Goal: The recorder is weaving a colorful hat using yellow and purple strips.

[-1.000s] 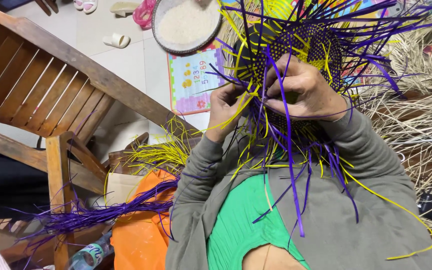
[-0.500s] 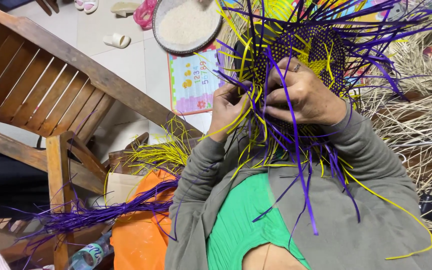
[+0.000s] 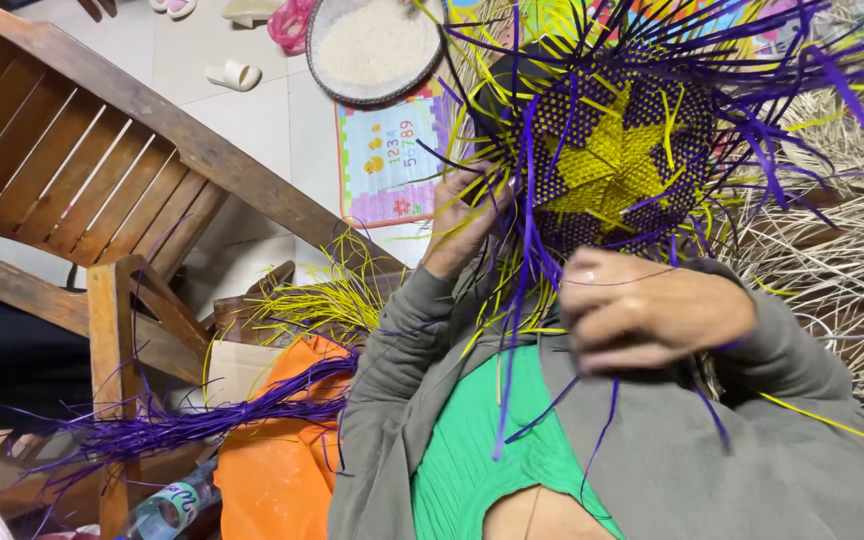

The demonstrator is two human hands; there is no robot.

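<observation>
Woven purple-yellow mat lies between both hands' fingers.

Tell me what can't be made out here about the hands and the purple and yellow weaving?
All in the head view:
- Right hand: motion-blurred, so its grip on the strands is unclear.
- Left hand: fingertips buried among yellow and purple strands.
- Woven piece: top edge cut off by the frame, and its far side is hidden.
- Bottle: cut off at the bottom edge.
- Purple strand bundle: its far end hides behind the wooden chair.
</observation>
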